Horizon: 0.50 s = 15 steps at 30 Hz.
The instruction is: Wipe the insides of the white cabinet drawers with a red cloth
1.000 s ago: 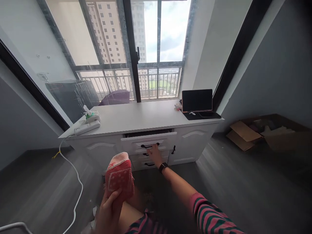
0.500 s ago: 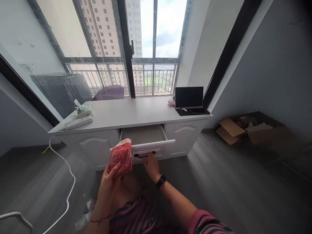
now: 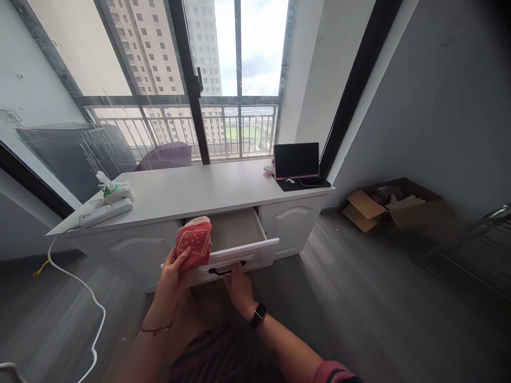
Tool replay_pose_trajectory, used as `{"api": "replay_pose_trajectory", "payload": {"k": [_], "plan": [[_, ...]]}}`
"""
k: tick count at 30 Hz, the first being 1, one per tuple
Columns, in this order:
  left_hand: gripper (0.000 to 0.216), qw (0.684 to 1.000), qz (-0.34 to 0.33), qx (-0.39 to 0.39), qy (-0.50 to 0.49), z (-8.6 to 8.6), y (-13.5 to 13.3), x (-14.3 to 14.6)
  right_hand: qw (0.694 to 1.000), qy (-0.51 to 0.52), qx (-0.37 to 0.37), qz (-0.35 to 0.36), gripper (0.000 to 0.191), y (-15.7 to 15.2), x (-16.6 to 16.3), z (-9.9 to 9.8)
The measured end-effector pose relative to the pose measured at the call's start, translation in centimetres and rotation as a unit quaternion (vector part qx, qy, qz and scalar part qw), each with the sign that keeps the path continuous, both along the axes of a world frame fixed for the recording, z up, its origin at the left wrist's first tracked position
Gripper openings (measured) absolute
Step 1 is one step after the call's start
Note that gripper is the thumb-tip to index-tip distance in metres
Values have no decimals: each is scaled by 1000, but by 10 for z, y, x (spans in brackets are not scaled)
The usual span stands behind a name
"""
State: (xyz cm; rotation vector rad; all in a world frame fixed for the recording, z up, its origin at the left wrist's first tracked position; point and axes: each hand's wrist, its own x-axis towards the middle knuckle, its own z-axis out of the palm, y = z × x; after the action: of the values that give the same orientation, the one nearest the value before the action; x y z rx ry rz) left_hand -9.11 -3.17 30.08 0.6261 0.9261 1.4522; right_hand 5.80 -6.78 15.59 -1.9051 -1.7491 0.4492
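A folded red towel [image 3: 194, 242] with a pale patterned border is held up by my left hand [image 3: 172, 274], thumb in front and fingers behind. It hangs over the left front corner of a pulled-out white drawer [image 3: 239, 254]. My right hand [image 3: 239, 289] has its fingers hooked round the drawer's dark handle [image 3: 217, 272]. The visible part of the drawer's inside shows a bare beige bottom; the towel hides its left side. A dark watch sits on my right wrist.
On the white cabinet top [image 3: 191, 186] stand a tablet [image 3: 296, 160] at the right, and a tissue pack [image 3: 115, 191] and power strip [image 3: 106, 213] at the left. A white cable [image 3: 93, 298] trails to the floor. An open cardboard box [image 3: 419, 215] lies at the right.
The drawer has come further out toward me, with my right hand still on its handle. The towel remains in my left hand. My view has shifted slightly to the right.
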Motion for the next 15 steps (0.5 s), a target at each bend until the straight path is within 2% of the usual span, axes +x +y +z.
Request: {"api": "replay_pose_trajectory", "payload": {"k": [4,7,15], "plan": [[26,1000,9,-14,1,-8,3,3,1000,-18,-14,6,33,2,0,0],[28,1000,-14,-14,-8,-10,3,3,1000,-23,-13,9,32,2,0,0],[27,999,-43,-11,-3,-5,15,1,1000,-1,-10,13,31,2,-1,-2]]}}
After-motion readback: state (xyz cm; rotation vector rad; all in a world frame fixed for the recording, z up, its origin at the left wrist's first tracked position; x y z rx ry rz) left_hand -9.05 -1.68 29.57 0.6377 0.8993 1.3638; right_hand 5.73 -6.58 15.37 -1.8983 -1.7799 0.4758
